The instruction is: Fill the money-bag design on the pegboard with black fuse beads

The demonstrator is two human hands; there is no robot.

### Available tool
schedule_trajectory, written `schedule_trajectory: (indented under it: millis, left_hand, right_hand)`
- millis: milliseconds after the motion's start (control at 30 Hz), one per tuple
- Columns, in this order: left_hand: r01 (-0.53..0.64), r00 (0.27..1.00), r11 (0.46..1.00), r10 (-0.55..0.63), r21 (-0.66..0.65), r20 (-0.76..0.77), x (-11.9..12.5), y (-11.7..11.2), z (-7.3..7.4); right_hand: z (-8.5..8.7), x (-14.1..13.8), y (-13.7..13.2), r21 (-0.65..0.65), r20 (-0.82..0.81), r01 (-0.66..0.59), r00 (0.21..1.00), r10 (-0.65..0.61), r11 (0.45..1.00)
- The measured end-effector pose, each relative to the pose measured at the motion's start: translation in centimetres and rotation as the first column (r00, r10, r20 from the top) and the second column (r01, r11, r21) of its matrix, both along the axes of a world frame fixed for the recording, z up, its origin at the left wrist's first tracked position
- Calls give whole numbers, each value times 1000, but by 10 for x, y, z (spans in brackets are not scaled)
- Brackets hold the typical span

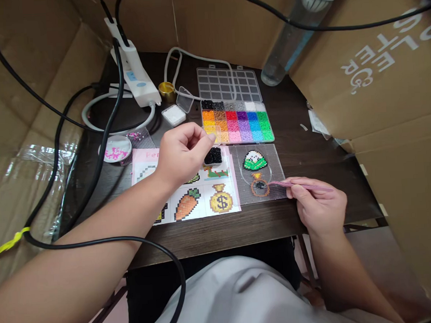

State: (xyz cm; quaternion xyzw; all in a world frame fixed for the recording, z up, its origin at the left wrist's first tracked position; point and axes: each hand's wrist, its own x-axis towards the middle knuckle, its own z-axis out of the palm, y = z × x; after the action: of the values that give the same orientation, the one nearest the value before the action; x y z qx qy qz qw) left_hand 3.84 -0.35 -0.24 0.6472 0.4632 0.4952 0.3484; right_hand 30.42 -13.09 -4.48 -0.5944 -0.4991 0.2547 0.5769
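My left hand (182, 151) is closed, thumb and fingertips pinched at the raised clear lid of a small box of black beads (213, 156). The box sits over the right part of a printed pattern sheet (163, 203) showing a carrot and a money bag. In my right hand (319, 202) is a pair of pink tweezers (303, 185), held flat. Their tips reach a part-made bead figure (260, 185) with a brown outline, yellow top and dark beads inside. It lies on a clear pegboard (275, 163), below a green and white bead figure (255, 160).
Behind the pegboard stands an open compartment box of coloured beads (237, 122). A small box of white beads (174, 115), a gold cup (167, 91), a round tub of pink beads (115, 149) and a power strip (136, 71) are at left. Black cables (103, 157) cross the left side.
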Motion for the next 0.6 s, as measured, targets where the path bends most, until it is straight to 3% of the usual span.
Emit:
schedule_trajectory:
  millis: [167, 333, 433, 500, 600]
  left_hand:
    - [11, 1000, 1000, -11, 2, 19, -2, 0, 0]
    - [37, 996, 999, -35, -22, 79, -4, 0, 0]
    - [7, 999, 1000, -7, -5, 38, -6, 0, 1]
    - [-10, 1000, 999, 10, 36, -1, -7, 0, 3]
    - [-35, 999, 999, 35, 33, -12, -10, 0, 5]
  right_hand:
    - [17, -3, 15, 75, 23, -13, 1000, 12, 997]
    - [65, -12, 55, 186, 114, -74, 992, 53, 980]
    - [86, -25, 85, 161, 208, -172, 969, 137, 972]
    - [89, -38, 101, 103, 240, -271, 940, 240, 957]
    - [77, -58, 116, 16, 198, -419, 891, 408, 908]
